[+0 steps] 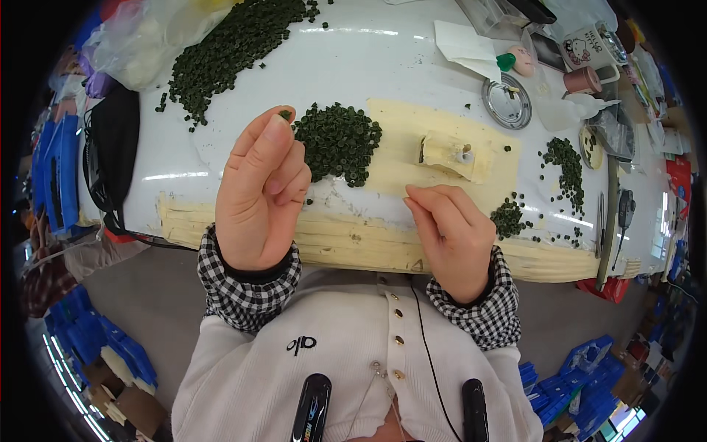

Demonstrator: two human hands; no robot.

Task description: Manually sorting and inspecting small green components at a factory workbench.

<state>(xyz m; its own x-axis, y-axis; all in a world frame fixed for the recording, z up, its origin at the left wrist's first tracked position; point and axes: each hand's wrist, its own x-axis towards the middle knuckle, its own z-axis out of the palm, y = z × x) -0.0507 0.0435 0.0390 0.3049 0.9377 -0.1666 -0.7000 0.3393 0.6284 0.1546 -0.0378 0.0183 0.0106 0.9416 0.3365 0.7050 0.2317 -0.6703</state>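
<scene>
My left hand (261, 193) is raised above the table's near side, thumb and forefinger pinching one small dark green piece (285, 115). Just beyond its knuckles lies a heap of similar small green ring-like pieces (340, 144). To the right, my right hand (458, 237) hovers near the table's front edge with its thumb and fingers drawn together. Whatever may be between those fingertips is too small to make out. Beyond that hand stands a small block wrapped in yellow tape (445, 156), with a white knob (464, 153) on its right part.
A larger green heap (228, 55) spreads at the far left beside clear plastic bags (140, 55). Smaller green clusters (565, 173) lie at the right. A round metal lid (507, 101), a white paper (465, 46) and a mug (589, 51) stand at the far right. Yellow tape (353, 247) covers the table's front edge.
</scene>
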